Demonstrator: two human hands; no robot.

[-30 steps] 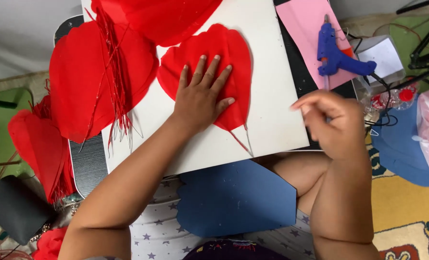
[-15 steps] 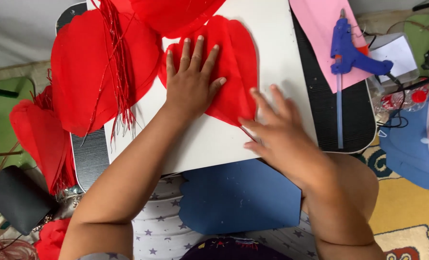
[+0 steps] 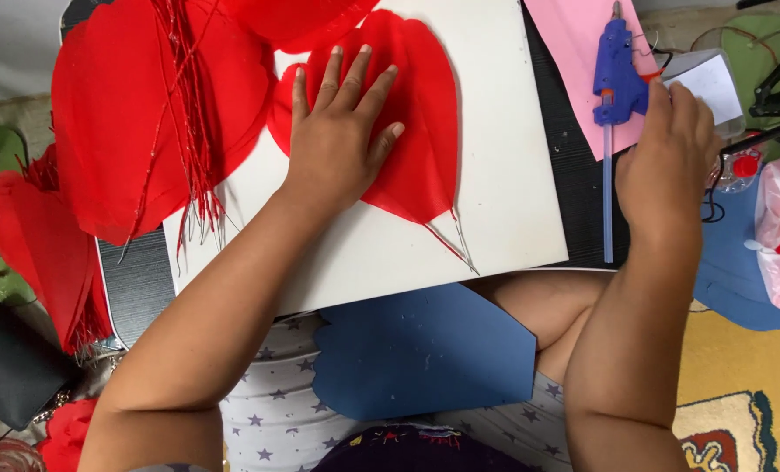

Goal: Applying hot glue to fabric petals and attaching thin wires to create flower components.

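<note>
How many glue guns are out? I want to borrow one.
1: a blue glue gun lies on the pink sheet at the table's far right, by the right hand. Others may lie out of view.

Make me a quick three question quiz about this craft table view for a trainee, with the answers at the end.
1. True or false: the left hand lies flat, fingers spread, on the red petal-shaped piece.
2. Which tool is the right hand at? A) scissors B) blue glue gun C) stapler
3. Fill in: the red piece lies on a ___ board.

Key: 1 true. 2 B; the hand is at the gun's handle, though a closed grip cannot be told. 3 white.
</note>
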